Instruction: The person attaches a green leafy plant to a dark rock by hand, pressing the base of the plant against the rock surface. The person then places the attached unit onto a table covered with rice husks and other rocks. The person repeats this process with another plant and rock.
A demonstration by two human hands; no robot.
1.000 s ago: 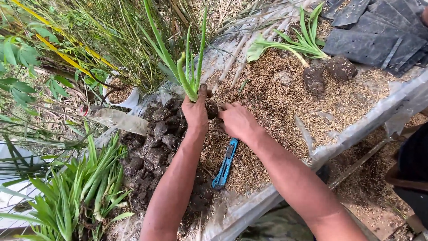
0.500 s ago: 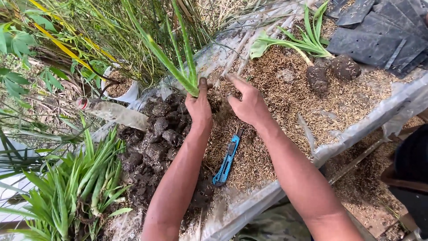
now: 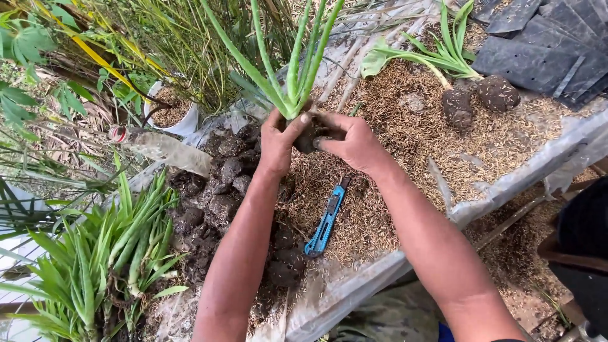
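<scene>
1. While dark soil clods [image 3: 221,190] crowd left of the blue utility knife [image 3: 324,221], rice husk [image 3: 405,152] beyond it lies open to the plastic-sheet edge [image 3: 506,190].
2. Since the earlier frame, the seedling [image 3: 292,76] has risen.
3. Left hand [image 3: 277,142] grips its base; right hand [image 3: 351,142] cups the root ball [image 3: 310,136], above the knife.

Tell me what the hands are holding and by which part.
Both hands hold a green seedling: the left hand grips the base of its leaves, and the right hand cups the dark root clump beneath.
</scene>
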